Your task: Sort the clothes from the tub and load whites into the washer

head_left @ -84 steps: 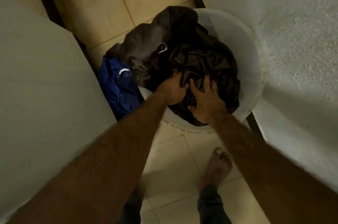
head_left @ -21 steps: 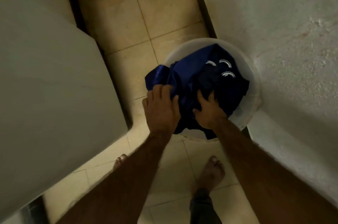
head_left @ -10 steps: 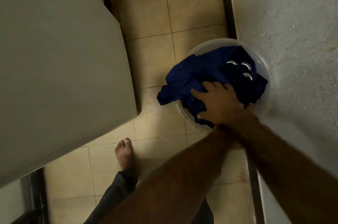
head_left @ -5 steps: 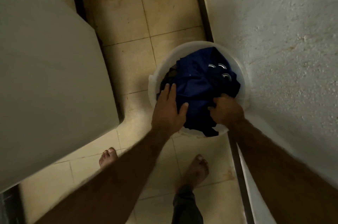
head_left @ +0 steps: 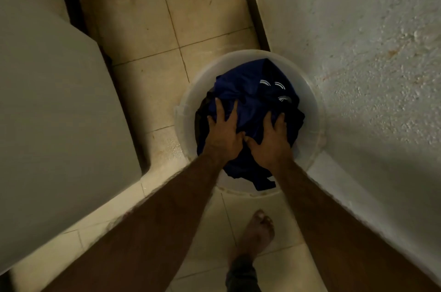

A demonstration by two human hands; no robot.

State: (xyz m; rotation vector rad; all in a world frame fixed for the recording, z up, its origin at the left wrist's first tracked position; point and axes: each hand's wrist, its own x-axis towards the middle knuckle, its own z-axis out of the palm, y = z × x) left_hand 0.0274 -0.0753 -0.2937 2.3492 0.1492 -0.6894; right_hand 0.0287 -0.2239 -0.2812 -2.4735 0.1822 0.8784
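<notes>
A round translucent white tub stands on the tiled floor against the right wall. Inside it lies a bunched dark blue garment with small white curved marks, and darker cloth shows under its left edge. My left hand presses flat on the blue garment with fingers spread. My right hand lies beside it, fingers stretched onto the cloth. Both hands rest on the near half of the pile. No white clothes show.
A large pale flat-topped unit fills the left side. A rough white wall runs along the right. Beige floor tiles stretch ahead between them. My bare foot stands just below the tub.
The blue garment, which hung over the tub's left rim, now lies inside the tub. Both hands have moved onto the top of it, and my right hand has opened flat.
</notes>
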